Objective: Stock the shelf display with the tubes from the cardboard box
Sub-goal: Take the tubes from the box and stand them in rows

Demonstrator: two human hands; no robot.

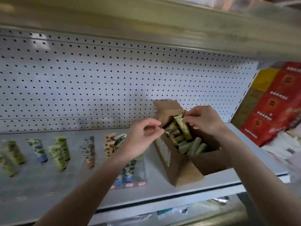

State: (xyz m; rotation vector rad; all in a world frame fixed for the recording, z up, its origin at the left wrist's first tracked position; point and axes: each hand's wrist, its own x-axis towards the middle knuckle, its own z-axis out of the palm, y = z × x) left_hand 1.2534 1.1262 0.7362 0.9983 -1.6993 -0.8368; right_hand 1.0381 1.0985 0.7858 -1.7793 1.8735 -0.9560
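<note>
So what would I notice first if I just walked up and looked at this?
Probably the middle, where the right hand pinches a green patterned tube sticking up out of the open cardboard box on the shelf, and the left hand hovers just left of it. Next come the colourful tubes standing in rows on the shelf's left side, in front of the white pegboard.
</note>
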